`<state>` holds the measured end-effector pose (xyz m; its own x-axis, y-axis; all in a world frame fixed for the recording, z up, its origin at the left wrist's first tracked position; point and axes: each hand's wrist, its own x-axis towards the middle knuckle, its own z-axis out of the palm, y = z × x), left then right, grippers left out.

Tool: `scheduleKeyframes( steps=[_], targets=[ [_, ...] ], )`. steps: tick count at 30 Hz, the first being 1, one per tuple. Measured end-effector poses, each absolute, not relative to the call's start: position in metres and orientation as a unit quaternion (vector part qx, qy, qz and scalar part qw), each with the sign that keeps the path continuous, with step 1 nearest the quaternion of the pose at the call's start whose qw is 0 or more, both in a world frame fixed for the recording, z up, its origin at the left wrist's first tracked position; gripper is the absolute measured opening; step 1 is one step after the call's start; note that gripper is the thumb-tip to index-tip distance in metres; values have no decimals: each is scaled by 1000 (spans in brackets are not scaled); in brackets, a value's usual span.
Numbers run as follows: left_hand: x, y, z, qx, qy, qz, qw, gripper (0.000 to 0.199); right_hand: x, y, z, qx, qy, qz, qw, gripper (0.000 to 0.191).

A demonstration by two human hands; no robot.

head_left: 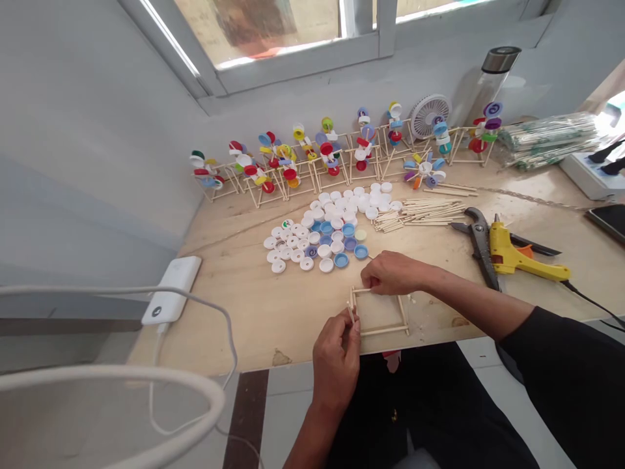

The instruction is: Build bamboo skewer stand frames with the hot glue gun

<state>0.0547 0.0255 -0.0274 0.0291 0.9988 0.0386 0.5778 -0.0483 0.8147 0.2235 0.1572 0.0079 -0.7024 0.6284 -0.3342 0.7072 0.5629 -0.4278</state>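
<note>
A square frame of thin wooden sticks point(383, 331) lies flat near the table's front edge. My left hand point(336, 355) is at its left side, with thumb and fingers pinched on a short wooden stick point(350, 312) that tilts upward. At the frame's far side, my right hand point(394, 272) is closed with its fingertips down on the far stick. A thin stick end point(370, 257) pokes out beside that hand; the fingers partly hide what they grip. Beyond the hands spread many white bottle caps point(326, 265), with blue caps point(341, 260) among them.
Loose sticks point(430, 212) lie behind my right hand. To the right are a yellow glue gun point(527, 260) and a grey-handled cutter point(481, 241). Stick stands with coloured cap wheels point(327, 156) line the back, near a small fan point(430, 116). A power bank point(172, 290) sits left, its cable looping forward.
</note>
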Motion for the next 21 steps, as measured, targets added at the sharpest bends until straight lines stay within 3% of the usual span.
scheduleKeyframes(
  steps=[7, 12, 21],
  targets=[
    [55, 26, -29, 645, 609, 334, 319, 17, 221, 157, 6, 396, 872, -282, 52, 14],
    [55, 27, -29, 639, 605, 349, 321, 18, 233, 153, 17, 439, 855, -277, -7, 13],
    [54, 28, -29, 630, 621, 339, 321, 24, 287, 90, 8, 587, 729, -280, -213, 19]
  ],
)
